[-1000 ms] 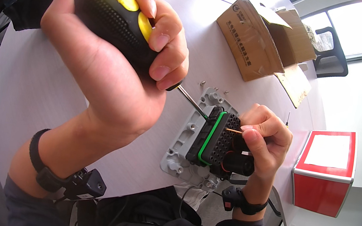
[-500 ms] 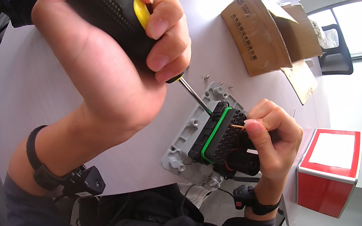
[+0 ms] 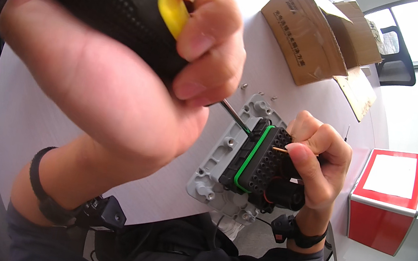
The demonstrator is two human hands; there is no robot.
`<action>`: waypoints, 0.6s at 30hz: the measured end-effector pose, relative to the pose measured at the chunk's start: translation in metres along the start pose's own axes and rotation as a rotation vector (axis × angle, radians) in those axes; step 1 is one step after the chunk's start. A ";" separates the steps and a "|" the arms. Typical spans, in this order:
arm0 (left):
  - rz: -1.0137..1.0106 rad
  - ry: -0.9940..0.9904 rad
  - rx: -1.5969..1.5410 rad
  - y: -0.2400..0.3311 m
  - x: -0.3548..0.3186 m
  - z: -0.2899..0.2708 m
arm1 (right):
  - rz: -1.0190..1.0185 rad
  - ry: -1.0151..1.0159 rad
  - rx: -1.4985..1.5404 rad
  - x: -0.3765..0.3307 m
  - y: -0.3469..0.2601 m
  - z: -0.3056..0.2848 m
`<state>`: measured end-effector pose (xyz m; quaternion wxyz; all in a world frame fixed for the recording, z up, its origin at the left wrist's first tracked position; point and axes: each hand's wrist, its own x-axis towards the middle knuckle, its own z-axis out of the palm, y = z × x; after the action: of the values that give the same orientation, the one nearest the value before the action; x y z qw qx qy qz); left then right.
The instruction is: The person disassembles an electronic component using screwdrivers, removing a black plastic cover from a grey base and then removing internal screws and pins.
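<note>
At ten o'clock from the green-ringed black connector block, your left grip clamps a black-and-yellow screwdriver; at two, your right grip pinches a thin copper-coloured pin.

Left hand, upper left, grips a black-and-yellow screwdriver, its shaft reaching a black connector with a green band, right of centre. Right hand pinches a thin copper-coloured pin at the connector's perforated face. Upper right: open cardboard box.
</note>
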<state>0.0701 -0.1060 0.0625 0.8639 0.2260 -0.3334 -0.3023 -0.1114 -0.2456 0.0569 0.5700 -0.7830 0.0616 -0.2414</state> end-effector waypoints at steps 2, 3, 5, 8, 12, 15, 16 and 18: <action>0.010 0.006 -0.028 -0.003 0.001 0.001 | -0.002 -0.004 0.011 0.000 0.001 0.000; 0.019 0.044 -0.062 -0.008 0.001 -0.001 | 0.001 -0.008 0.017 0.001 0.003 0.000; 0.073 0.080 -0.114 -0.015 0.000 0.001 | -0.004 -0.020 0.012 0.000 0.005 -0.003; 0.078 0.075 -0.097 -0.016 0.004 0.011 | 0.000 -0.015 0.025 0.001 0.002 -0.001; 0.078 0.132 -0.118 -0.013 0.006 0.020 | 0.034 -0.047 -0.027 0.003 -0.003 -0.002; 0.054 0.184 -0.125 -0.010 0.006 0.022 | 0.034 -0.051 -0.032 0.003 -0.002 -0.001; 0.040 0.199 -0.123 -0.008 0.005 0.024 | 0.026 -0.056 -0.034 0.004 -0.005 -0.001; 0.005 0.226 -0.111 -0.007 0.005 0.027 | 0.090 -0.076 -0.111 0.002 -0.006 -0.003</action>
<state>0.0513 -0.1197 0.0792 0.9079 0.2097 -0.2171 -0.2907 -0.1118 -0.2473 0.0640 0.5377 -0.8186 0.0881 -0.1818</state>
